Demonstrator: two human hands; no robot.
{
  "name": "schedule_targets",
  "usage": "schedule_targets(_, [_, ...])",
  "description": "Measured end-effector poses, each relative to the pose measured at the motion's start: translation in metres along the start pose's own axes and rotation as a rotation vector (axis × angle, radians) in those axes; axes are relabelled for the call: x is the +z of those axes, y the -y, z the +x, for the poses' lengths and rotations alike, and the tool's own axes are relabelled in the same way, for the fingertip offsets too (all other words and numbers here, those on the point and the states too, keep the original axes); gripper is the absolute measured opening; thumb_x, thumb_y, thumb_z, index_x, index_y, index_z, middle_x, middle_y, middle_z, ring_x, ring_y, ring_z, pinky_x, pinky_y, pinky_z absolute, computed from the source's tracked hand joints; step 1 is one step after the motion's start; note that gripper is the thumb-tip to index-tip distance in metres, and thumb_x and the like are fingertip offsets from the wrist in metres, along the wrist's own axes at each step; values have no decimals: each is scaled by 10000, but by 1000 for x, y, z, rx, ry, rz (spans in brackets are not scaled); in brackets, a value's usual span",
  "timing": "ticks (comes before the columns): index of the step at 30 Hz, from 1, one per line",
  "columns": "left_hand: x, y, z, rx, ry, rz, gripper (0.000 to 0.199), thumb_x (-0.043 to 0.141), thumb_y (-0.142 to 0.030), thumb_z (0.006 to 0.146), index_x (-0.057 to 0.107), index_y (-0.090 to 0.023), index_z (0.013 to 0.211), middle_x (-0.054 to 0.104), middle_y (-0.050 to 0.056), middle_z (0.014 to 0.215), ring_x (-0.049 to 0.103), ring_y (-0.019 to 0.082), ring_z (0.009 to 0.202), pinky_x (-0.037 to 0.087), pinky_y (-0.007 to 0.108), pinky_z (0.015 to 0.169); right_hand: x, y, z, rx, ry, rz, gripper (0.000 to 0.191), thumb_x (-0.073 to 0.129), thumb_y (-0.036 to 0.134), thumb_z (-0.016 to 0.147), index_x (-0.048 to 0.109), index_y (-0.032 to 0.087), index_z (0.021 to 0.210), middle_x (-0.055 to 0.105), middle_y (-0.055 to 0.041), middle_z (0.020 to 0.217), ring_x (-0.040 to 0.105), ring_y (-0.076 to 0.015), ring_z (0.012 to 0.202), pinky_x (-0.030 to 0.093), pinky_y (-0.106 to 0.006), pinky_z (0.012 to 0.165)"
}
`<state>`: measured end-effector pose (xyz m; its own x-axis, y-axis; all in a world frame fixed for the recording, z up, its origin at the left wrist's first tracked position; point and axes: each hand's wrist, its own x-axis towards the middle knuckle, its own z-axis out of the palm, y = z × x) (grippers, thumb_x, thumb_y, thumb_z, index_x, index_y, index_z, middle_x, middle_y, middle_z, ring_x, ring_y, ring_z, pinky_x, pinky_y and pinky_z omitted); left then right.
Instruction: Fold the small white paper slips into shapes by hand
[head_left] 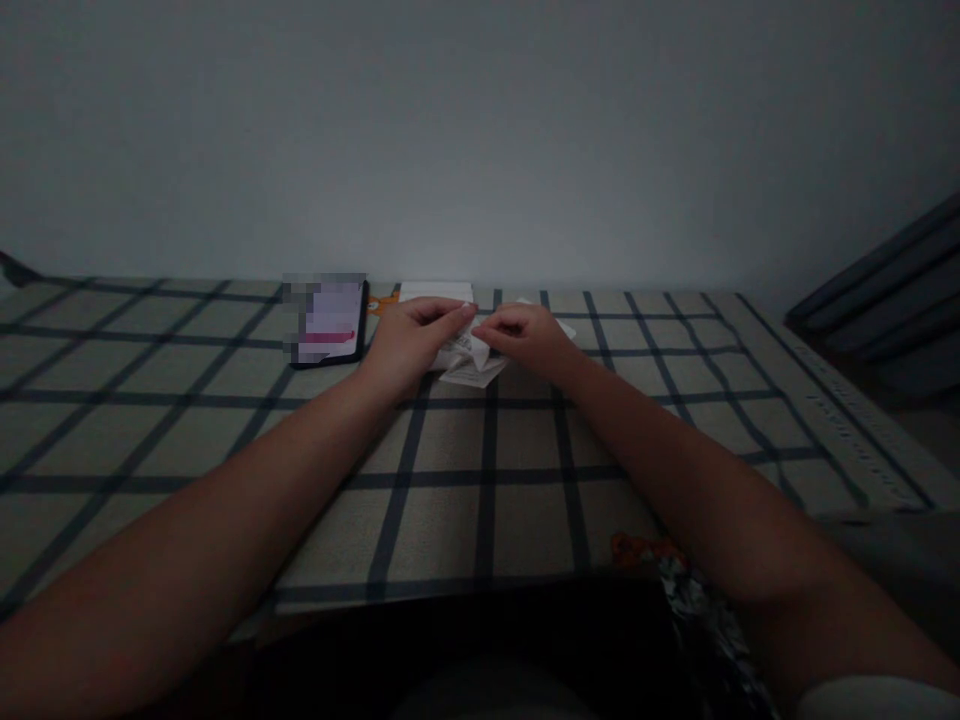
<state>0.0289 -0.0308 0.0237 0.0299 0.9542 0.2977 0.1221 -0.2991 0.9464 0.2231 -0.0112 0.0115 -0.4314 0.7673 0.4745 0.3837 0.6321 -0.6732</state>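
White folded paper (478,352) is held between both hands over the checked cloth, just right of the phone. My left hand (420,335) is closed, its thumb and fingers pinching the paper's upper left part. Close beside it, my right hand (525,335) pinches the paper's right side with thumb and index finger. More white paper (474,374) lies beneath the fingers, with faint print on it. Another white corner shows behind my right hand. The picture is dim, so the folds are hard to make out.
A phone or tablet (330,325) with a lit, partly blurred screen lies left of my left hand. Behind the hands are a white flat item (436,291) and an orange figure (382,303). The checked cloth (450,440) covers the table. Dark folded fabric (892,300) stands at right.
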Motion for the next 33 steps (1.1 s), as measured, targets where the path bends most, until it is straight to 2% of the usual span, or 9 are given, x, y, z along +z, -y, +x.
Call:
schedule_targets(15, [1,3,0,11,26,-26,404,854,-546,727,832,-182,901,813,90,932,711,216,844,551,322,768,0,1,1,-10,-20,-4,285,651,384,915,722,151,766,621,0,693,490,-114,658,358,-277,629])
schedule_targets(24, [1,6,2,57,-5,14,257,786,-423,791,834,-188,884,813,71,928,719,224,892,545,324,819,0,0,0,-20,-3,-36,296,649,398,932,737,153,791,621,-3,706,477,-118,660,353,-280,628])
schedule_targets(28, [1,9,2,59,-3,13,323,744,-489,823,823,-188,914,803,72,941,704,220,875,534,305,751,-1,-2,1,-37,7,-26,330,635,437,941,738,156,803,620,-5,706,475,-119,664,350,-275,626])
schedule_targets(33, [1,9,2,71,0,39,363,728,-537,844,805,-184,872,766,53,825,661,185,751,497,281,672,0,-2,0,-67,15,-12,378,619,479,946,716,158,770,601,-3,698,461,-120,660,348,-278,630])
